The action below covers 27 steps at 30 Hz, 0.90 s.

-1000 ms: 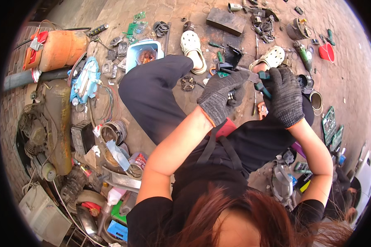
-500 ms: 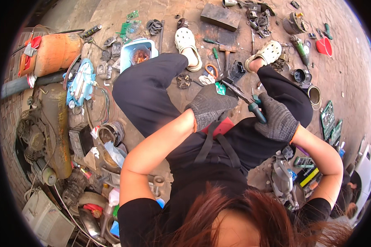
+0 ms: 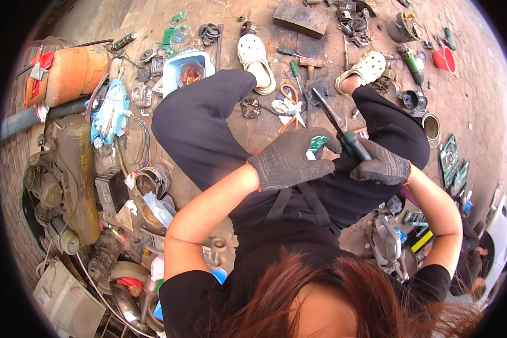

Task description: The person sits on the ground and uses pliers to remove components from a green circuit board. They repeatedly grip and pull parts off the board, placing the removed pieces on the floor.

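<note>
My left hand [image 3: 290,160], in a dark grey knitted glove, pinches a small green circuit board [image 3: 316,147] between thumb and fingers. Close by on the right, my gloved right hand [image 3: 384,164] is wrapped round the dark green handles of a pair of pliers [image 3: 355,145]. The jaws point up and to the left, away from me, and hold nothing that I can see. Both hands are above my lap, a little apart. Just beyond them on the ground are orange-handled scissors [image 3: 289,93] by a crumpled white paper [image 3: 284,108].
A hammer [image 3: 310,63] and a green screwdriver [image 3: 294,70] lie between my shoes. Farther off sits a dark metal block [image 3: 300,19]. A light blue bin [image 3: 213,65] stands by my left knee, a red cup [image 3: 444,59] at far right. An orange gas cylinder [image 3: 81,70] lies left.
The black plastic part that was near the pliers' jaws is out of sight. My left hand has turned, bringing the circuit board up closer to me. The pliers now point more steeply away.
</note>
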### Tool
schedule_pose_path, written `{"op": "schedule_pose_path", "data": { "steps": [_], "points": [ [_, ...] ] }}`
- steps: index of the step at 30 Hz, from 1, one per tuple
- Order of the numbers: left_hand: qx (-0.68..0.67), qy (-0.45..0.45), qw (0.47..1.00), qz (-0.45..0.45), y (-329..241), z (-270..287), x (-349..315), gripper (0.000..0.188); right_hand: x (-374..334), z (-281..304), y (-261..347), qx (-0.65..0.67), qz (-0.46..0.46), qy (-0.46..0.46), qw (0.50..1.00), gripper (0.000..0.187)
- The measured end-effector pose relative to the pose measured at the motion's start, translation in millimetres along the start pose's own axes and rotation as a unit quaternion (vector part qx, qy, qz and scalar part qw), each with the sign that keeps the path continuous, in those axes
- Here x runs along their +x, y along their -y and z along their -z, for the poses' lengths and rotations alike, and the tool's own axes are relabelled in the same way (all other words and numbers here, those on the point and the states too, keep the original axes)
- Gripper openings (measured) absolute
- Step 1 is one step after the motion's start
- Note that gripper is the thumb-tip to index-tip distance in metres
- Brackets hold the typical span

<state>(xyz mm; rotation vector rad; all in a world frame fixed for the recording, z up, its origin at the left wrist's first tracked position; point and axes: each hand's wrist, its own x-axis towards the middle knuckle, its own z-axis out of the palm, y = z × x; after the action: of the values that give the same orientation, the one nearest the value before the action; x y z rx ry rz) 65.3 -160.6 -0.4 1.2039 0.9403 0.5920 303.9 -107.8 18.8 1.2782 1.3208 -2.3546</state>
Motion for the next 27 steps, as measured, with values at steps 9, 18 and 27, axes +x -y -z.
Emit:
{"op": "schedule_pose_path", "data": {
  "steps": [9, 18, 27],
  "points": [
    [-0.055, -0.295, 0.944, -0.139, 13, 4, 7, 0.043, 7, -19, -33, 0.353, 0.114, 0.183, 0.911, 0.066],
    [-0.153, -0.223, 0.957, -0.102, -10, 9, 19, 0.059, 6, -39, -46, 0.391, 0.102, 0.26, 0.877, 0.084],
    [-0.248, -0.226, 0.936, -0.104, -4, 0, 19, 0.059, -18, -67, -27, 0.103, 0.049, -0.001, 0.994, 0.062]
  ]
}}
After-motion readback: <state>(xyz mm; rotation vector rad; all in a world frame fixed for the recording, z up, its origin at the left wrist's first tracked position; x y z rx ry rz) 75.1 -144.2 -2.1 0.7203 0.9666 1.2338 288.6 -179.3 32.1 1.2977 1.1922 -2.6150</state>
